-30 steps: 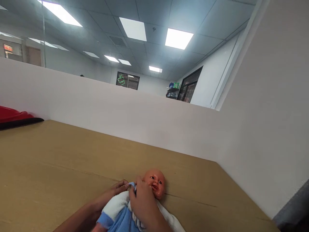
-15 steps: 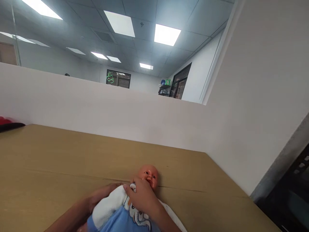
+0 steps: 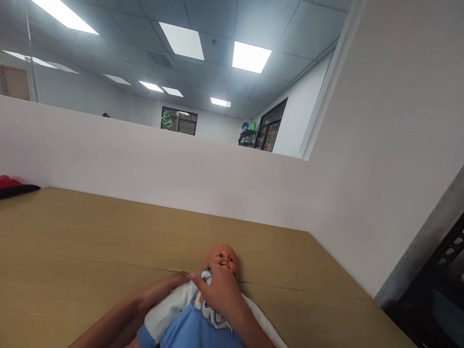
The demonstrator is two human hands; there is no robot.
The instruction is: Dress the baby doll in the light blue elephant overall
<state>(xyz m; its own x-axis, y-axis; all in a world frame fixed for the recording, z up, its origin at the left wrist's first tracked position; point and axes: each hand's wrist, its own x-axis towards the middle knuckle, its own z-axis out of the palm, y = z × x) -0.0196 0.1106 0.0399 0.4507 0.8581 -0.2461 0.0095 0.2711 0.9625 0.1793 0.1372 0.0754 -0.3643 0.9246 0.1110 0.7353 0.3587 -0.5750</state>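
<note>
At the bottom of the frame, we have a baby doll [image 3: 225,255] lying face up, with its head just below the middle. It wears a soft suit [image 3: 188,331], blue in front with white sleeves and a blue cuff. On its chest is a white picture [image 3: 215,319] with dark lines.

Our right hand [image 3: 224,292] comes in from the lower right and lies over the doll's neck and chest. Its thumb is spread away from the other fingers, which touch under the doll's mouth. We cannot tell if they pinch any cloth. Our left hand [image 3: 177,279] comes from the lower left and touches the suit by the shoulder. Its fingers are partly hidden, so we cannot tell if they pinch.

The doll lies on a big brown surface [image 3: 108,232]. At the far left edge we see something red [image 3: 9,181] with something black [image 3: 18,191] in front.

Behind the surface stands a pale wall [image 3: 181,169]. Past it, near the upper middle, are a dark window [image 3: 186,126] with green lines and a shelf [image 3: 247,139] with things on it. Bright lights [image 3: 252,57] shine up top.
</note>
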